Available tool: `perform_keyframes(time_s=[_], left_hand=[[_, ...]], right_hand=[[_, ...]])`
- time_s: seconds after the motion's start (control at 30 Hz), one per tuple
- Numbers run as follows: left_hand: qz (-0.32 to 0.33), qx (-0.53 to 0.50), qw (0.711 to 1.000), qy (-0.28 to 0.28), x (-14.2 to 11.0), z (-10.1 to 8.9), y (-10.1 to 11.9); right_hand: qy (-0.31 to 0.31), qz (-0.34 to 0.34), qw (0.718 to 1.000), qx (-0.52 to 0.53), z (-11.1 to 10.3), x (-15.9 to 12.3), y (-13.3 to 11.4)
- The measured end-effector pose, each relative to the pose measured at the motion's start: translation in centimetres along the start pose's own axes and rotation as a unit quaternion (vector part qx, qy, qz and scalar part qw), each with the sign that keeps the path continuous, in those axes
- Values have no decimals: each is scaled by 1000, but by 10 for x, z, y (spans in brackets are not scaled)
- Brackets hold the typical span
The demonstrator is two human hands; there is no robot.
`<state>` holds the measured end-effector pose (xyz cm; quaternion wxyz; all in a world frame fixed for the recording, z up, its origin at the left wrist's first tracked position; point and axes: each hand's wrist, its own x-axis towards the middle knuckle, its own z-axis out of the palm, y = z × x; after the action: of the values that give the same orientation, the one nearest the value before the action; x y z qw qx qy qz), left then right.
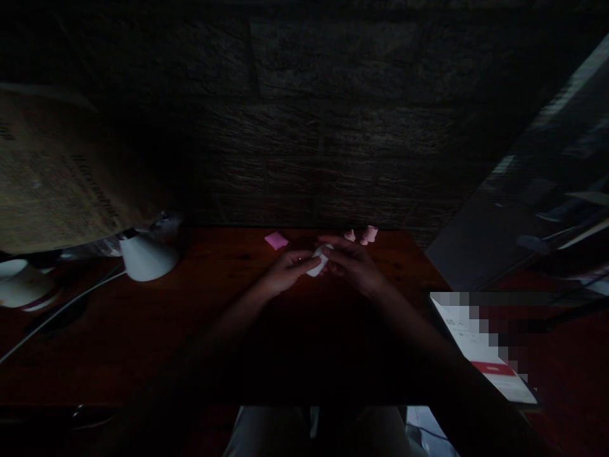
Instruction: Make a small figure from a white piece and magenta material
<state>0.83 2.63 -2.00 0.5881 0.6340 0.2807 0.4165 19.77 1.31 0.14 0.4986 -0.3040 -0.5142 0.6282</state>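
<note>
A small white piece (316,269), perhaps soft modelling material, is held between my two hands above the dark wooden table; its exact kind is hard to make out in the dim light. My left hand (290,268) pinches its left side with thumb and fingers. From the other side my right hand (353,261) closes on it, thumb on top. Beyond my left hand lies a flat pink square (276,240). Past the right hand, near the wall, sit a small pink lump (350,235) and a larger pink figure-like piece (370,235).
At left, a white cone-shaped lamp base (150,257) trails a white cable, beside a paper cup (23,282) and a large brown paper bag (61,178). A brick wall (323,127) borders the table (200,355). A lit screen (480,343) stands at the right.
</note>
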Motion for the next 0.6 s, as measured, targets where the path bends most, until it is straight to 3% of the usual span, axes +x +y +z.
perform_keyframes(time_s=[0.1, 0.3, 0.6], left_hand=[[-8, -1, 1000, 1, 1, 1, 1], [-9, 32, 999, 9, 1, 7, 2], [27, 57, 998, -14, 0, 6, 0]], right_hand=[[-2, 6, 1000, -14, 1, 0, 0], [67, 7, 998, -13, 5, 3, -1], [7, -14, 1000, -27, 4, 1, -2]])
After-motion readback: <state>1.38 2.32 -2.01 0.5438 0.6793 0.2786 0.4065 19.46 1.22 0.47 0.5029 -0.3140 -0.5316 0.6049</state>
